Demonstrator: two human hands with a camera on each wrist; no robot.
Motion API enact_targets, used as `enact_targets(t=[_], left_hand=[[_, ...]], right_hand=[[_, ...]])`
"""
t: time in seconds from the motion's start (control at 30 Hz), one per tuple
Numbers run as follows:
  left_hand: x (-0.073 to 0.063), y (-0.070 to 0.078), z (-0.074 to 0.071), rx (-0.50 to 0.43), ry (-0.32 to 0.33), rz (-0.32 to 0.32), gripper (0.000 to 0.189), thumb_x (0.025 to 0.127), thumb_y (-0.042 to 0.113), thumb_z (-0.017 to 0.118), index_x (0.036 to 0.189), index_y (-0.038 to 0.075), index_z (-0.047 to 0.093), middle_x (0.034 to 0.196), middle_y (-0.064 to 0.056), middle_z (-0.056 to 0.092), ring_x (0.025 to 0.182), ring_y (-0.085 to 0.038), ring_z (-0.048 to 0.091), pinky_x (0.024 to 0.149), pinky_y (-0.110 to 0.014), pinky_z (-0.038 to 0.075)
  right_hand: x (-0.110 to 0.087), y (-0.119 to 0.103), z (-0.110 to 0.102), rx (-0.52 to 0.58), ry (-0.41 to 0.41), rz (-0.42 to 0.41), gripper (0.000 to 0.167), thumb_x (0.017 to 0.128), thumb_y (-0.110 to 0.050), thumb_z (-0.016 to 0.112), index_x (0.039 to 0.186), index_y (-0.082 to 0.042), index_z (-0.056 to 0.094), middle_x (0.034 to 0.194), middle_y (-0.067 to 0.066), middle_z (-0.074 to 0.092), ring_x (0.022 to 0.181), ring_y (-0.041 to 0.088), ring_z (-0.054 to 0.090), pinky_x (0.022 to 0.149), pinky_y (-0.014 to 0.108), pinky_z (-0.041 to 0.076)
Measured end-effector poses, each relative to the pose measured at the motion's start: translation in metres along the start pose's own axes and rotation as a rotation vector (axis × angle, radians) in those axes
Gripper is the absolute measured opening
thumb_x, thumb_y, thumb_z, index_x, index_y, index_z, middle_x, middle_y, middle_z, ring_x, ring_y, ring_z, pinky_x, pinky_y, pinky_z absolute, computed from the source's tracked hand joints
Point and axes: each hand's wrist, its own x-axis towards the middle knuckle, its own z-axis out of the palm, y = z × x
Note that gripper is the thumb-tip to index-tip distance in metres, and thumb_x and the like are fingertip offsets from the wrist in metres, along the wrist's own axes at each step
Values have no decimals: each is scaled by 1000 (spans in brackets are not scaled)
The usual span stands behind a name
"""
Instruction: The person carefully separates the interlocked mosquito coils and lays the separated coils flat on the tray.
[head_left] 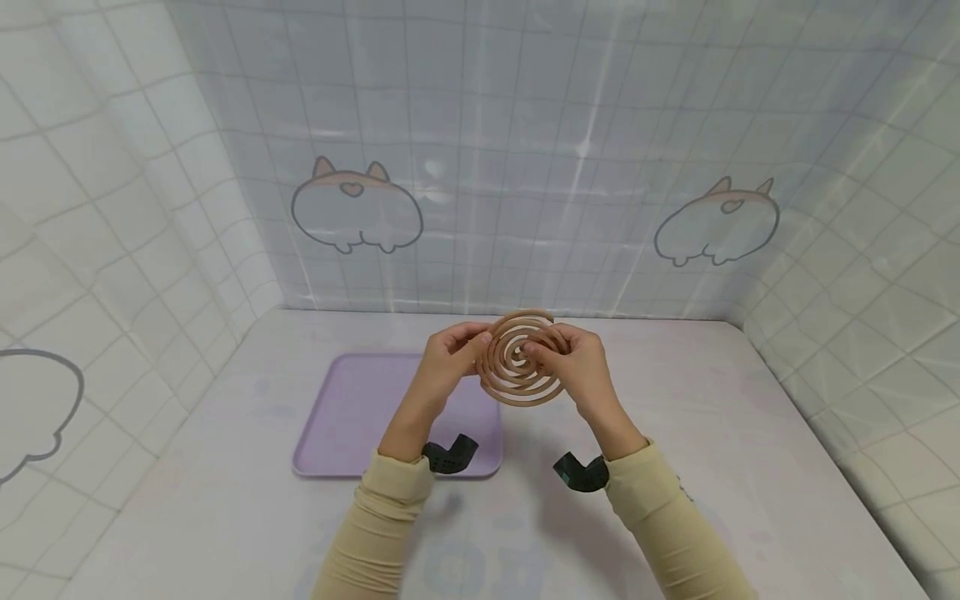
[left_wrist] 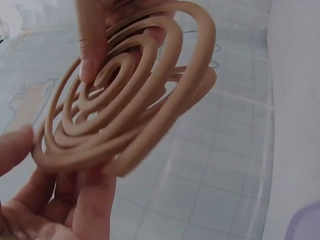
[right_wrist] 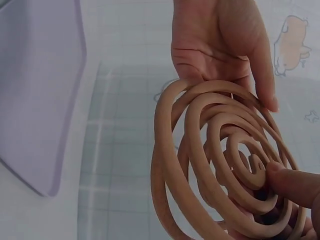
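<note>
Brown mosquito coils [head_left: 492, 367], two spiral layers lying against each other, are held up over the table between both hands. My left hand [head_left: 447, 357] pinches their outer rim on the left side, thumb in front and fingers behind. From the right, my right hand [head_left: 583, 364] grips them with its thumb pressed near the centre of the spiral. In the left wrist view the coils [left_wrist: 172, 107] are tilted, and the layers stand slightly apart at the outer turns. The right wrist view shows the right thumb [right_wrist: 292, 184] on the spiral's inner end.
A light purple tray [head_left: 360, 417] lies on the white table [head_left: 675, 400], below and left of the hands. Tiled-pattern sheeting [head_left: 510, 167] with cartoon animals encloses the back and sides. Each wrist carries a black camera mount [head_left: 453, 455].
</note>
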Motion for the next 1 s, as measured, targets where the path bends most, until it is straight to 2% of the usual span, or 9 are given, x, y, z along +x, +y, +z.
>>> enact_targets(t=[0.17,0.27,0.4,0.53,0.6,0.7,0.8,0.9,1.0], left_hand=[[4,-1,-4,-108,-70,-28,36,100,20,42,119,-8,54,106,-10,62,93,-16,62,70,-31,53],[7,-3,-5,-146,-83,-61,28,98,12,45,116,-7,55,99,-4,63,87,-14,62,66,-27,52],[8,-5,-5,-183,-90,-85,16,92,1,52,105,1,60,93,-2,61,72,-11,58,58,-21,48],[9,-8,-4,-216,-108,-90,18,88,-5,54,97,9,61,96,-3,58,71,-10,55,57,-20,45],[10,-9,-4,-214,-122,-92,19,87,-4,56,100,9,60,98,-4,57,77,-11,57,62,-21,47],[11,-12,-5,-195,-149,-94,26,87,1,59,113,3,55,107,-7,54,88,-14,57,72,-24,49],[12,-15,-6,-192,-198,-103,46,89,10,61,130,1,42,121,-9,49,102,-16,53,84,-26,46],[14,-21,-8,-218,-304,-120,67,88,28,63,142,6,29,130,-7,44,110,-16,49,90,-30,42],[15,-28,-8,-262,-433,-137,83,81,46,64,144,8,26,123,-7,50,105,-17,53,88,-37,45]], right_hand=[[-2,-3,-2,33,-24,-1,24,82,-15,70,96,4,65,74,8,63,65,21,63,59,32,54],[-2,-4,-3,52,-61,-7,24,83,-14,69,99,3,64,76,8,64,66,20,63,58,29,53],[-3,-4,-3,60,-106,-16,25,84,-13,68,102,4,62,76,6,65,65,16,62,58,29,52],[-4,-3,-3,78,-134,-26,25,85,-12,67,103,4,62,78,5,64,66,15,62,59,29,53],[-4,-1,-3,85,-141,-29,25,85,-11,67,104,4,62,78,4,64,66,15,62,59,29,53],[-4,-1,-3,94,-148,-31,24,85,-10,67,104,4,62,78,3,64,66,15,62,59,29,53],[-4,-1,-4,115,-169,-33,24,86,-11,66,104,5,61,77,3,65,66,16,63,59,30,53],[-4,-2,-5,158,-203,-24,23,87,-11,65,103,5,60,77,4,65,67,17,63,59,30,52],[-5,-2,-5,193,-228,-12,23,87,-12,65,103,4,59,78,4,64,67,16,62,60,29,52]])
